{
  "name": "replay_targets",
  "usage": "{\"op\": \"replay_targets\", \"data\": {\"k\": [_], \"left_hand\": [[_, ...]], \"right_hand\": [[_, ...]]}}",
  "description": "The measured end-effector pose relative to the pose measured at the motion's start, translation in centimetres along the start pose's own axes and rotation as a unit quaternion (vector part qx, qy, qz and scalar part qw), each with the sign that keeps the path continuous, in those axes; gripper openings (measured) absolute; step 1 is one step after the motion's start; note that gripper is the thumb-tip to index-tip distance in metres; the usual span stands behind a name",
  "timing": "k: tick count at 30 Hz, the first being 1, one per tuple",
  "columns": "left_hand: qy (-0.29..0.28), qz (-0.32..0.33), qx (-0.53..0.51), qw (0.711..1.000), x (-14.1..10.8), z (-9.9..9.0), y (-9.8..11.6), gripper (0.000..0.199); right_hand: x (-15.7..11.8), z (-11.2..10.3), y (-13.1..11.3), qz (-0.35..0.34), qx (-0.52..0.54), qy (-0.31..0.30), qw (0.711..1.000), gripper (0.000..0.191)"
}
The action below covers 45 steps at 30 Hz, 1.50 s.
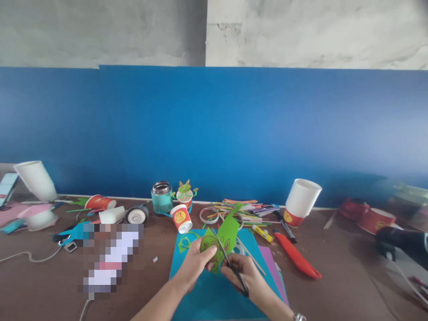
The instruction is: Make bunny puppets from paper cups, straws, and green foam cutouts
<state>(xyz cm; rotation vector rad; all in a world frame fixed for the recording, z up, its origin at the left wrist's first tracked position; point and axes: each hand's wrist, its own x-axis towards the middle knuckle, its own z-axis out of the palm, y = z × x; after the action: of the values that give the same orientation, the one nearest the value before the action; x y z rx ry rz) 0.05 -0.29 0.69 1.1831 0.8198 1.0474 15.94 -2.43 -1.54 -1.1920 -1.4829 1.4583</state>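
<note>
My left hand [197,263] pinches a piece of green paper [228,232] with brown drawn outlines, thumb on top. In my right hand [247,273] is a pair of scissors [239,277] with dark handles, its blades lying across the green paper. How far the blades are parted is hard to make out. Both hands are above blue sheets [207,298] on the table. A green paper scrap [184,243] with cut-out gaps lies on the blue sheet, left of the held piece. Just beyond stands a red and white paper cup [181,219], slightly tilted.
Behind are a teal jar [162,198] and a cup figure with a green paper face [184,192]. Colored strips [247,209], a yellow glue stick [262,233] and a red-orange tool [297,256] lie to the right. Stacked white cups [302,198] stand by the blue partition [234,133].
</note>
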Motion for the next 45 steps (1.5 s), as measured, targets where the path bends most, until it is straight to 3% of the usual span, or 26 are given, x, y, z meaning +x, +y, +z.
{"op": "replay_targets", "data": {"k": [16,25,34,45], "left_hand": [[-0.009,-0.019,-0.002,1.000,0.3,-0.9,0.1,0.024],[0.083,-0.007,-0.019,0.996,0.3,-0.1,-0.7,0.025],[0.063,-0.025,-0.004,0.998,-0.2,1.1,-0.4,0.025],[0.064,-0.030,-0.006,0.997,-0.4,1.3,-0.3,0.023]], "right_hand": [[0.0,-0.1,-0.3,0.003,-0.027,0.007,1.000,0.038],[0.2,0.0,0.1,0.019,-0.026,0.009,0.999,0.041],[0.0,0.4,-0.1,-0.028,0.049,-0.014,0.998,0.039],[-0.4,0.6,-0.8,-0.037,0.033,-0.012,0.999,0.037]]}}
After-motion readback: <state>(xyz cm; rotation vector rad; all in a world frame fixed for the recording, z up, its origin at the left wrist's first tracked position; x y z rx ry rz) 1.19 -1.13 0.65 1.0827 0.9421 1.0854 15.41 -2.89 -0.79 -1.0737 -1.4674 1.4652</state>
